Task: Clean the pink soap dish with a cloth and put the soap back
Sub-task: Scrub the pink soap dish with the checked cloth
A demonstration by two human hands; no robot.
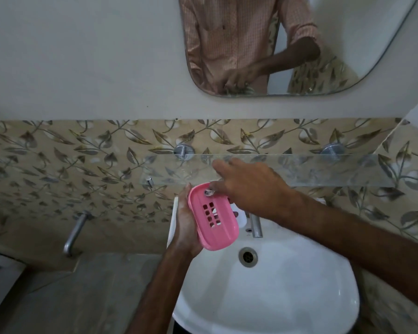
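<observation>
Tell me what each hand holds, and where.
Left hand grips the pink soap dish by its left long edge. Right hand pinches a small grey wad at the dish's far end.

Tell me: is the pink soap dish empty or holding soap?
Empty: the soap dish shows a bare slotted surface with no soap on it.

A plain white upper wall (82, 56) bears a rounded mirror (377, 32) above beige leaf-patterned tiles (58, 153), a clear glass shelf (323, 169), a white ceramic basin (275, 304) and a chrome wall tap (75, 231).
</observation>
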